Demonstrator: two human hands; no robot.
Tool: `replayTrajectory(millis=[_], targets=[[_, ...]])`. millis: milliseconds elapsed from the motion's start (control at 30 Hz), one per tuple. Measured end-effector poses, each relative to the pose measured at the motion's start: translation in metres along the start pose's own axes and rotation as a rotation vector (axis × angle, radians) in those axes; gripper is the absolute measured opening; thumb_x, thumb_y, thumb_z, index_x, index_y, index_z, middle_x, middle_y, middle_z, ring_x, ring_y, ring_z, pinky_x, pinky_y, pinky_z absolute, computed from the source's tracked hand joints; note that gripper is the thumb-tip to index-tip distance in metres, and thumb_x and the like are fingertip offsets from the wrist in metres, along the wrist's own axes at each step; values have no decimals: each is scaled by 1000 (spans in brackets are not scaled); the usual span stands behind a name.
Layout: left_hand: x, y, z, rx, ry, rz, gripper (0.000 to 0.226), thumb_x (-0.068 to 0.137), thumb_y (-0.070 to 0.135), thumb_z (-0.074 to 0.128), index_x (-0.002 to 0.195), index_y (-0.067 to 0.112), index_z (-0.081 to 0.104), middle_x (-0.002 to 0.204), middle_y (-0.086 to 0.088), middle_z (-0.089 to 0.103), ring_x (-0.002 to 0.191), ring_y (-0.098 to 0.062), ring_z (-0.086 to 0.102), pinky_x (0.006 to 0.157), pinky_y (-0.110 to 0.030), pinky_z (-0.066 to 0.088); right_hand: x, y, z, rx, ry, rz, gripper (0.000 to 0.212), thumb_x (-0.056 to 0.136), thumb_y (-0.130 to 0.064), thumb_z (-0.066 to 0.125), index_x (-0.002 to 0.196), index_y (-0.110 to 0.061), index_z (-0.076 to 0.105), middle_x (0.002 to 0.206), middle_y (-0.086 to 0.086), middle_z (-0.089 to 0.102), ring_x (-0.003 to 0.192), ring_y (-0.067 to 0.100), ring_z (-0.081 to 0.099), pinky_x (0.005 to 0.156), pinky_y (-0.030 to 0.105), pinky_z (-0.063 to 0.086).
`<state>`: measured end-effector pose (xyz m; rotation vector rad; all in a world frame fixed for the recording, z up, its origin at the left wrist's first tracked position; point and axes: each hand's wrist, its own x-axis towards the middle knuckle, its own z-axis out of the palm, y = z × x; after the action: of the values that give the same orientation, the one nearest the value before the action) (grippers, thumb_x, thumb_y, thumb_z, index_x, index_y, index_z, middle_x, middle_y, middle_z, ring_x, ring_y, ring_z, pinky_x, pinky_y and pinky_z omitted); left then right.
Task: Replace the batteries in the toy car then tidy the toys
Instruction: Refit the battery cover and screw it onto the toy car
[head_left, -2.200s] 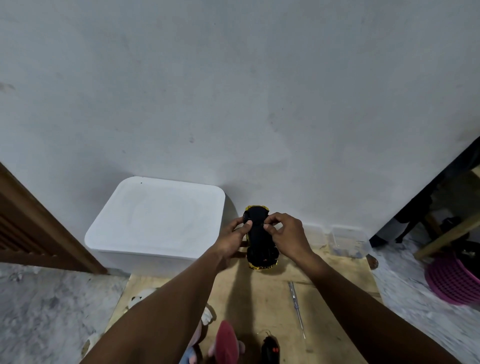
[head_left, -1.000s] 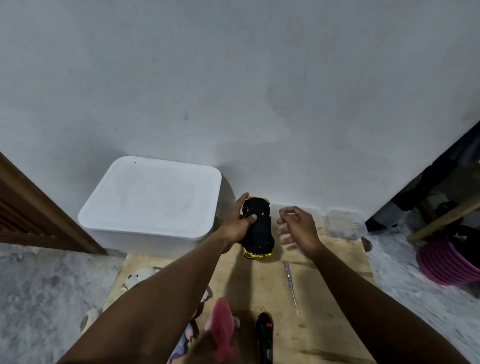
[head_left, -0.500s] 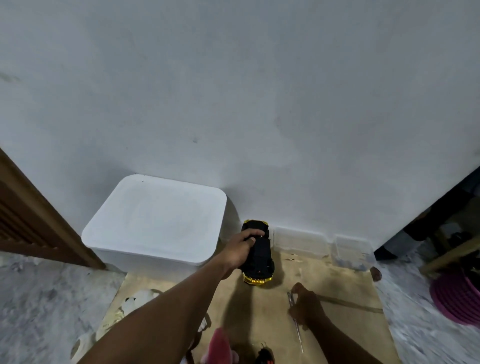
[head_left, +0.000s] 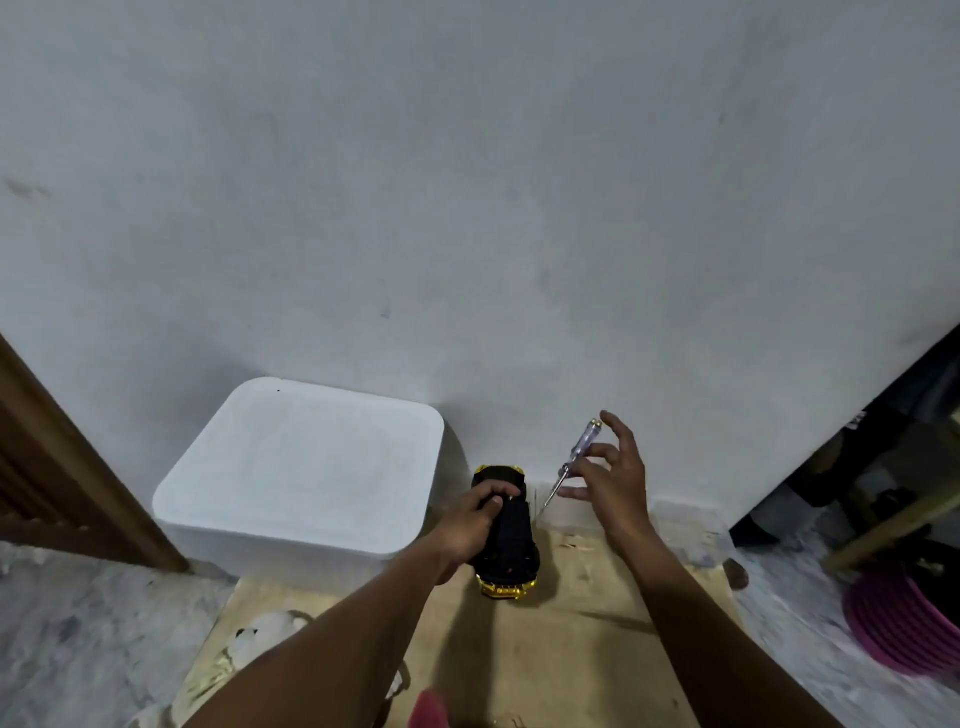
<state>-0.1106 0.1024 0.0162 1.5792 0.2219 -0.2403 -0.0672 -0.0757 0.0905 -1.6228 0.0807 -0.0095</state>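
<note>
White lidded bin (head_left: 301, 467) sits against the wall, left of the work spot, probably where the toys go later, so it's not in play yet. The wooden board (head_left: 571, 649) is my bench. The toy car (head_left: 511, 551) lies on it just right of the bin, flipped belly-up so the black underside, where I expect the battery cover, faces me. Its long axis runs straight away from me toward the wall, with a gold end near me and another at the far end; can't tell nose from tail. My left hand (head_left: 470, 525) clamps the far half, fingers curled over it, to stop it rolling or twisting under tool load. My right hand (head_left: 608, 483) pinches the screwdriver (head_left: 574, 465) loosely, spare fingers splayed. The handle is up toward the wall and the tip angles down-left beside the car, not touching it yet. Next is likely seating the tip in the cover screw, which I can't see from here.
</note>
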Motion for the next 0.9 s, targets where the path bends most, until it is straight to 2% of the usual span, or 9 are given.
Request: replayTrajectory(millis=[100, 167, 300, 400, 567, 733, 900], targets=[[-1, 4, 2, 17, -11, 8, 35, 104, 18, 43, 92, 37, 69, 101, -2, 64, 86, -16, 62, 65, -22, 51, -2, -21, 14, 16, -43, -83, 74, 82, 14, 62, 134, -37, 50, 101, 16, 61, 85, 32, 70, 65, 50, 62], [-1, 6, 2, 18, -14, 27, 35, 103, 20, 46, 89, 41, 71, 102, -2, 65, 88, -16, 62, 69, -24, 51, -4, -26, 21, 4, -72, -133, 76, 83, 14, 62, 136, -38, 49, 102, 15, 61, 85, 33, 70, 65, 48, 62], [-2, 11, 0, 13, 16, 89, 22, 100, 14, 53, 92, 28, 66, 95, 4, 64, 85, -9, 58, 68, -13, 48, -9, -27, 30, -43, -88, -218, 75, 84, 12, 62, 137, -39, 48, 101, 14, 61, 85, 34, 69, 65, 47, 62], [-1, 13, -1, 28, 10, 129, 20, 99, 9, 53, 92, 24, 65, 96, 6, 64, 91, -11, 57, 71, -8, 46, -12, -24, 34, -62, -104, -258, 73, 85, 11, 61, 137, -38, 48, 101, 12, 61, 83, 35, 68, 66, 45, 63], [-3, 14, -3, 6, 4, 120, 17, 100, 11, 53, 93, 22, 65, 96, 4, 64, 84, -6, 57, 67, -7, 46, -15, -21, 35, -95, -98, -306, 73, 85, 11, 63, 137, -40, 49, 100, 9, 59, 79, 27, 66, 66, 44, 63], [-5, 16, -1, -26, 9, 110, 20, 99, 13, 55, 90, 27, 66, 101, 3, 66, 91, -10, 58, 73, -13, 48, -16, -19, 34, -131, -98, -341, 74, 85, 11, 62, 138, -38, 48, 100, 8, 57, 80, 25, 66, 66, 41, 63], [-7, 15, 0, -62, 18, 87, 14, 99, 13, 55, 95, 20, 66, 93, 7, 66, 83, -7, 59, 65, -12, 48, -23, -19, 33, -182, -149, -381, 72, 85, 12, 58, 134, -40, 48, 104, 5, 58, 83, 24, 67, 69, 45, 62]])
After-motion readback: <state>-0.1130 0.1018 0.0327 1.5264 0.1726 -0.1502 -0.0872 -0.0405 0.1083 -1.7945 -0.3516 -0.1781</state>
